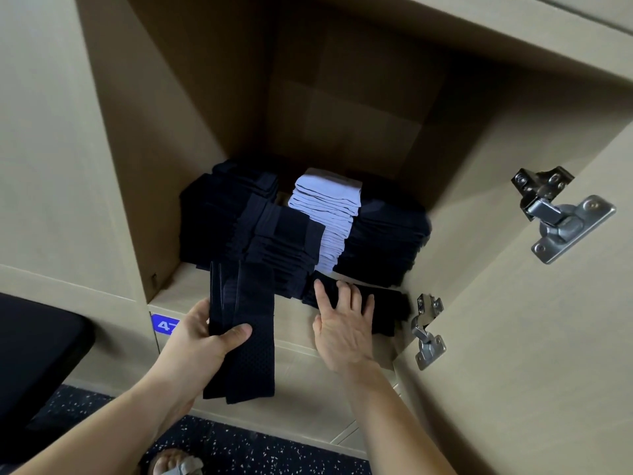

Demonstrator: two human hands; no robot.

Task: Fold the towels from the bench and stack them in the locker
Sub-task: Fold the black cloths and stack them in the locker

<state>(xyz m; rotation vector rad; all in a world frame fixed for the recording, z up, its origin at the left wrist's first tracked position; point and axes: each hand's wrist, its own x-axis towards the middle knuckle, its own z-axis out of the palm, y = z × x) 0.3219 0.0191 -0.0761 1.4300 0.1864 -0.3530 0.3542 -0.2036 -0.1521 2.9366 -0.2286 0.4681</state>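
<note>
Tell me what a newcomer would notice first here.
The pale towel stack stands out, wedged between dark stacks deep in the locker. In front, the left hand grips a folded dark towel at the locker's front edge. The right hand lies flat on another dark towel at the shelf's right front.

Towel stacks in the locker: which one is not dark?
The pale lilac stack in the middle; all the other stacks around it are navy.
</note>
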